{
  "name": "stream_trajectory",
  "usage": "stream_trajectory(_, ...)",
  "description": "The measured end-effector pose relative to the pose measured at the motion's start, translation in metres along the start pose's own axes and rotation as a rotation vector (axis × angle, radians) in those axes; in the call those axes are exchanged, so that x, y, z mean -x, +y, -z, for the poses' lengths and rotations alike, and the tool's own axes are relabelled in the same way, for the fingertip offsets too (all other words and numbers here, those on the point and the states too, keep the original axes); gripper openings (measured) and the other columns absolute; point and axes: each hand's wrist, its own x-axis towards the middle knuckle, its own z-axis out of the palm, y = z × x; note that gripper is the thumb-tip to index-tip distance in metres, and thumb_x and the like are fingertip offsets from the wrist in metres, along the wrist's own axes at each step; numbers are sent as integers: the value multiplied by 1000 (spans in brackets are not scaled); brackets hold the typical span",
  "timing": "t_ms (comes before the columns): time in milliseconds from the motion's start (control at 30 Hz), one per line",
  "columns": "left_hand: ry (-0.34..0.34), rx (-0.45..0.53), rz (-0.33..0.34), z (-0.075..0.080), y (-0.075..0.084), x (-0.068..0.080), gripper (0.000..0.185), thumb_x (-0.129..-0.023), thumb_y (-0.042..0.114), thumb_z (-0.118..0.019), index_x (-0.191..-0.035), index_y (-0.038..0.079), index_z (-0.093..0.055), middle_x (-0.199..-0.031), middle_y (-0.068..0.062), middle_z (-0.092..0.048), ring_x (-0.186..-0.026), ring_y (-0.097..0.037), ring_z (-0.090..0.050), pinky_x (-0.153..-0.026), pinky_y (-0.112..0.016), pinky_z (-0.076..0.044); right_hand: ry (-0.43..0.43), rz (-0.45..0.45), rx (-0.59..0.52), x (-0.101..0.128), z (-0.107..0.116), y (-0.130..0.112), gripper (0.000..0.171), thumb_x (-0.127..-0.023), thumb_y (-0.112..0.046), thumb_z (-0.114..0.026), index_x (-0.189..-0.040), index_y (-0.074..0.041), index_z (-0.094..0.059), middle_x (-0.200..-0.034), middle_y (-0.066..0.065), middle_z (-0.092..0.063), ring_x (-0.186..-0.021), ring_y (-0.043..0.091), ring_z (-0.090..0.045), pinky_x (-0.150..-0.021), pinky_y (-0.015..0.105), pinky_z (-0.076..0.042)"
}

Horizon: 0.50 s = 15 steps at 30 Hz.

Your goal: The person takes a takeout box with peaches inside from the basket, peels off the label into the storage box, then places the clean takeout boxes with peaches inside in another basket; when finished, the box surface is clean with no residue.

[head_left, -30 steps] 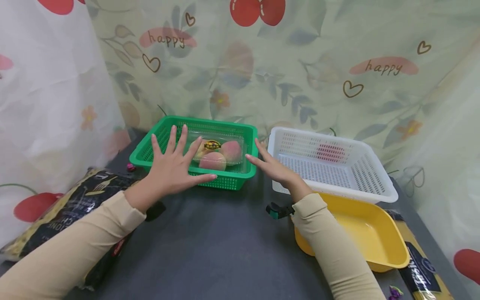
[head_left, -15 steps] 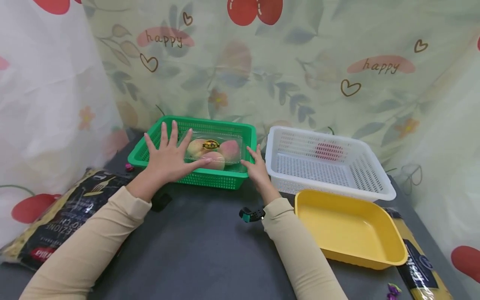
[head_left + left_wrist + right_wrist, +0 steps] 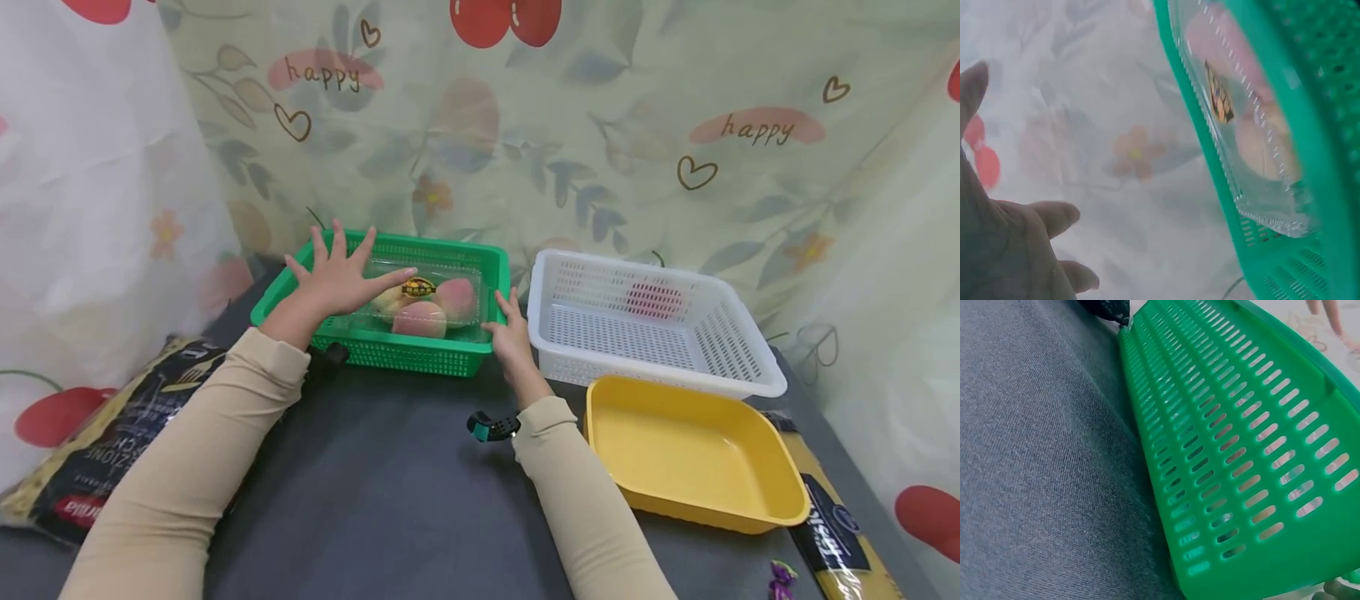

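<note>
A green basket [image 3: 408, 358] stands at the back left of the dark table. Inside it lies a clear plastic box [image 3: 1266, 219] holding peaches [image 3: 420, 319], with a black and gold label [image 3: 418, 287] on its lid. My left hand [image 3: 330, 279] is spread wide above the basket's left part, its thumb pointing right over the box. In the left wrist view that hand holds nothing and appears apart from the basket. My right hand [image 3: 513, 340] is at the basket's right end, fingers fairly straight against or just beside the wall. Only its fingertips [image 3: 1335, 590] show in the right wrist view.
A white basket [image 3: 652, 375] stands close to the right of my right hand. In front of it sits a yellow tray [image 3: 690, 450]. Packets of pasta [image 3: 142, 425] lie at left and right, and a purple-wrapped sweet [image 3: 782, 577] lies at front right. Printed curtains enclose the table.
My right hand has come left and down from near the white basket to the green basket's right end. My left hand has moved slightly left and farther back, staying spread.
</note>
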Motion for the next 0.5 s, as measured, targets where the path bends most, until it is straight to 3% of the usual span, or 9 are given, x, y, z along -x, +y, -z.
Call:
stream_trajectory(233,-184,192,23,10,-10,-35,103,-80,70,-50,-147,30,17,-144,-19,40,-127,-52,35,-102,-74,6,-22,5,-18,-1,1,4,63,-92,-2,-49,-148,-17,-26,-158,-8,1,-146,18,3,-117,42,-18)
stream_trajectory(400,-352,363,23,11,-25,-58,101,-85,57,-56,-144,32,22,-144,-19,40,-134,-44,30,-109,-66,-4,-28,4,-36,0,2,3,63,-92,-2,-49,-148,-17,-26,-158,-11,1,-146,17,4,-117,42,-16)
stream_trajectory(500,-440,410,31,8,-35,-69,100,-88,49,-57,-143,32,25,-149,-15,34,-138,-41,24,-110,-65,-5,-25,6,-43,0,2,3,63,-91,-1,-49,-148,-17,-26,-158,-10,1,-146,18,5,-117,43,-16)
